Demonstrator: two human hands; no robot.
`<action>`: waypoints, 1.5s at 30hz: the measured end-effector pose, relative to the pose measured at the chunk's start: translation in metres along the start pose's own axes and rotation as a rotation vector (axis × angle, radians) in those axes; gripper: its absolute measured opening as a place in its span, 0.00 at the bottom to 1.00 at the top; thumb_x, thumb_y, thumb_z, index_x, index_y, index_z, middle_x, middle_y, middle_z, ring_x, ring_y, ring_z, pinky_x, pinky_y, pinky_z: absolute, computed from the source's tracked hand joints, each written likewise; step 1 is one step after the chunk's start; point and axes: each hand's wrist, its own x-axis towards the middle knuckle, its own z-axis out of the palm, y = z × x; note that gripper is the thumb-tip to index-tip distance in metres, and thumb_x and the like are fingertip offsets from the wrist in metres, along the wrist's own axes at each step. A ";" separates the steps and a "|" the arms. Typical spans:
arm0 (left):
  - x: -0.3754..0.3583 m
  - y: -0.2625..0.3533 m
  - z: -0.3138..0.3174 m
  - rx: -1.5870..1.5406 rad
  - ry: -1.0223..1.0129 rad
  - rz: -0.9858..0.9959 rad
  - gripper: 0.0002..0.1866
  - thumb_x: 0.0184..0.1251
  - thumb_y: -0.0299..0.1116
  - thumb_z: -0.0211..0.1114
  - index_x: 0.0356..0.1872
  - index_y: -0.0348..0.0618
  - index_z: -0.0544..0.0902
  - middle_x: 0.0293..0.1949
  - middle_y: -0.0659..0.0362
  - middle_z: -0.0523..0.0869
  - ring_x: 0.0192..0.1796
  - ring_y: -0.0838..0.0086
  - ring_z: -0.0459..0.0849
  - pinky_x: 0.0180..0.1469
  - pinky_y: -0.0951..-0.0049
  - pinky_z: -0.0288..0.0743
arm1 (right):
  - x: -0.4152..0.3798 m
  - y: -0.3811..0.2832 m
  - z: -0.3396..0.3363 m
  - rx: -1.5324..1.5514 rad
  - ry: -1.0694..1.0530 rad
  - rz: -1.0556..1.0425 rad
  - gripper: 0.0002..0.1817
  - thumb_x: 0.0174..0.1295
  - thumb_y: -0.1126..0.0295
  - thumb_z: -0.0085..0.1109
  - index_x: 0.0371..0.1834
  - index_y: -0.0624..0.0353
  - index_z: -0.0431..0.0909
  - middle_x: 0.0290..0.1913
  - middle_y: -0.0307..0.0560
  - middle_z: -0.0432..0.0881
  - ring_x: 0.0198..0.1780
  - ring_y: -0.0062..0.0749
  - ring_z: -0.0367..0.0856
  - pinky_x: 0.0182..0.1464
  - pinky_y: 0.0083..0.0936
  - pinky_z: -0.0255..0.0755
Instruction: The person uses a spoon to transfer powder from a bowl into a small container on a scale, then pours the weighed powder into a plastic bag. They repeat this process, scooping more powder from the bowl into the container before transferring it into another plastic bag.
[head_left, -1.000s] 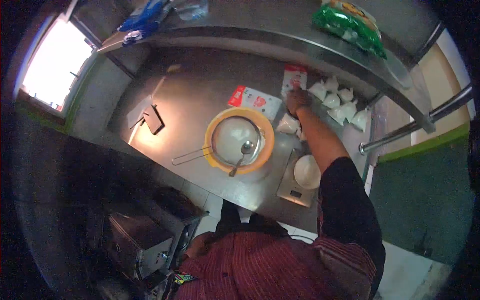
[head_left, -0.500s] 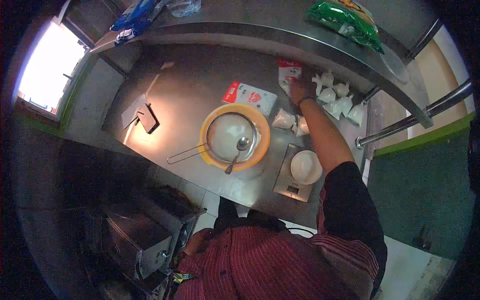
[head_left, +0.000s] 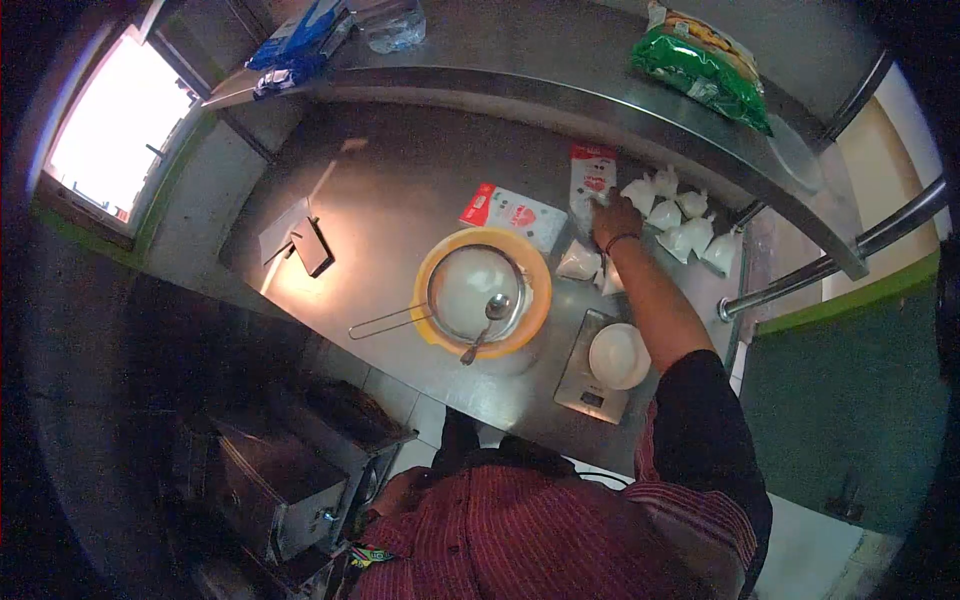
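Note:
My right hand (head_left: 617,222) is closed on the lower end of an upright red and white packet (head_left: 594,170). Small tied bags of white powder (head_left: 665,213) lie to its right, and another bag (head_left: 579,262) is just below it. A second red and white packet (head_left: 515,216) lies flat to the left. Below that, a sieve of white powder (head_left: 470,290) with a spoon (head_left: 496,307) rests on a yellow bowl (head_left: 537,325). A white bowl (head_left: 618,356) stands on a scale (head_left: 577,386). My left hand (head_left: 398,492) hangs by my body, its fingers hidden.
A dark phone-like object (head_left: 312,247) stands on the left of the steel table (head_left: 400,150). The raised shelf (head_left: 560,95) holds a green bag (head_left: 700,75) and blue packs (head_left: 305,40). A metal rail (head_left: 830,275) is at the right.
The view has shifted, so the table things sit slightly lower and farther right. My right hand has come down beside the upright packet, with its fingers now on the packet's lower end.

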 end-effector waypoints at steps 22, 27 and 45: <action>-0.003 -0.009 0.001 -0.034 0.011 -0.004 0.28 0.64 0.45 0.70 0.61 0.42 0.79 0.56 0.46 0.83 0.59 0.52 0.83 0.60 0.58 0.76 | 0.045 0.008 0.018 -0.028 -0.141 0.097 0.24 0.67 0.56 0.55 0.63 0.52 0.79 0.62 0.50 0.79 0.60 0.51 0.80 0.63 0.43 0.74; -0.005 -0.008 0.000 -0.033 0.015 -0.014 0.29 0.63 0.46 0.71 0.61 0.42 0.79 0.56 0.46 0.83 0.59 0.52 0.82 0.60 0.58 0.76 | 0.027 -0.023 -0.032 -0.178 -0.285 0.200 0.22 0.64 0.57 0.55 0.62 0.40 0.80 0.60 0.44 0.81 0.61 0.45 0.80 0.60 0.46 0.75; 0.010 0.066 -0.065 0.118 0.196 -0.056 0.38 0.55 0.51 0.77 0.63 0.40 0.77 0.57 0.43 0.81 0.61 0.51 0.80 0.60 0.56 0.76 | -0.164 -0.033 -0.223 0.736 0.472 -0.146 0.17 0.78 0.56 0.48 0.41 0.59 0.77 0.36 0.48 0.84 0.30 0.31 0.81 0.37 0.29 0.77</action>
